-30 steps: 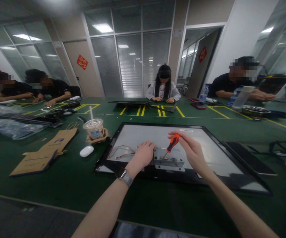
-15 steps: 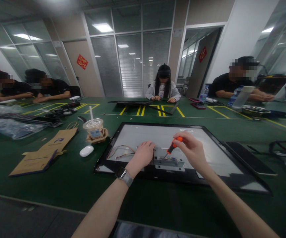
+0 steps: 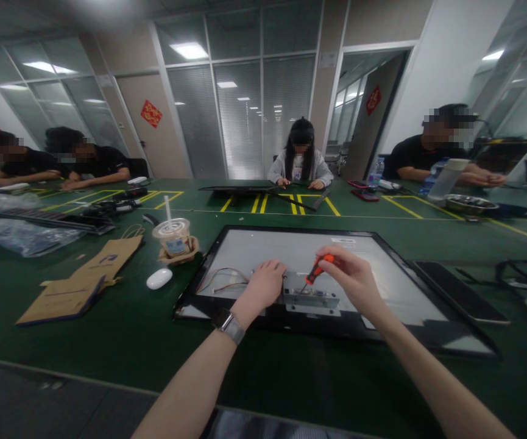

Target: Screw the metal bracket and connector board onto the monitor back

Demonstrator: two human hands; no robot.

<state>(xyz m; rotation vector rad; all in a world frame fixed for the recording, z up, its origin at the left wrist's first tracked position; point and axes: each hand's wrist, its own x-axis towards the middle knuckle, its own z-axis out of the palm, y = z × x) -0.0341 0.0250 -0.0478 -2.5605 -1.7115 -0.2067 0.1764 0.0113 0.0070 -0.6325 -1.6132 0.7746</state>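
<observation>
And here's the screwdriver [image 3: 320,266], tilted over the silver bracket [image 3: 311,301] near the near edge of the panel [image 3: 391,286], its handle leaning right and its shaft running down to the bracket; the tip's too small to say whether it sits in a screw. The right hand [image 3: 353,275] has that orange-and-black handle pinched in its fingers. Over at the bracket's left end, the left hand [image 3: 267,283] lies palm down, fingers stretched out, and whether it grips the metal we can't tell; it hides whatever is under it, and its wrist with the watch [image 3: 230,325] crosses the panel's near edge. Loose wires [image 3: 231,286] curl in from the panel's left edge, right beside those fingers. Step off the panel's left side and there's a lidded cup [image 3: 175,239] in its carrier [image 3: 185,255], close to the far left corner, then a white rounded object [image 3: 159,278] and a brown paper bag [image 3: 80,279]. Off the right edge, a dark slab [image 3: 459,291] lies close alongside, black cables [image 3: 521,273] beyond it. Toward the surface's far edge, a black panel [image 3: 238,191] lies before a seated person [image 3: 302,161], with a metal bowl [image 3: 471,206] to the right.
</observation>
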